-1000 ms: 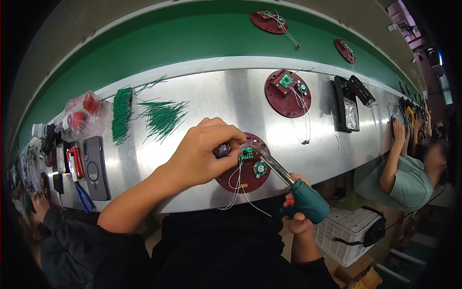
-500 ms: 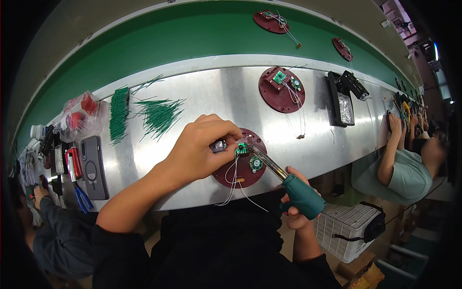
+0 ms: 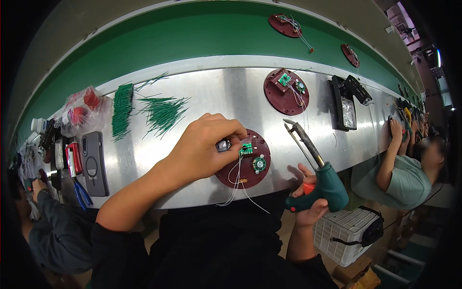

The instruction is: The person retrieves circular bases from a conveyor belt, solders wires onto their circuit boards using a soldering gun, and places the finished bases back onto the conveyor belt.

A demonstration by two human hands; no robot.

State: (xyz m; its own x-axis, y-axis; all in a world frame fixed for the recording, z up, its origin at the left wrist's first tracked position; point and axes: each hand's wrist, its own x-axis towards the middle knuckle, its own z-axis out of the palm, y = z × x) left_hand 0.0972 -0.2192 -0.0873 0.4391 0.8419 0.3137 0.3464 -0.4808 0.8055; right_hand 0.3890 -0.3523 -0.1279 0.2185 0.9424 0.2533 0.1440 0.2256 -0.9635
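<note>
Near the table's front edge lies a dark red round plate carrying a green circuit board, a small round green-and-silver part and thin white wires. Over its upper left side my left hand is closed, thumb and finger pinched at the board's edge. What the fingertips hold is hidden; a small dark shiny piece shows in the gap of the hand. My right hand grips a green pistol-shaped soldering gun with a red trigger, its tip up and right of the plate, clear of the board.
A second red plate with board and wires lies farther back, beside a black tray. Green wires, a phone, blue-handled pliers and a plastic bag lie left. Co-workers sit on both sides.
The soldering gun in my right hand has moved right, away from the board, and its tip now points up. My left hand keeps its pinch at the board.
</note>
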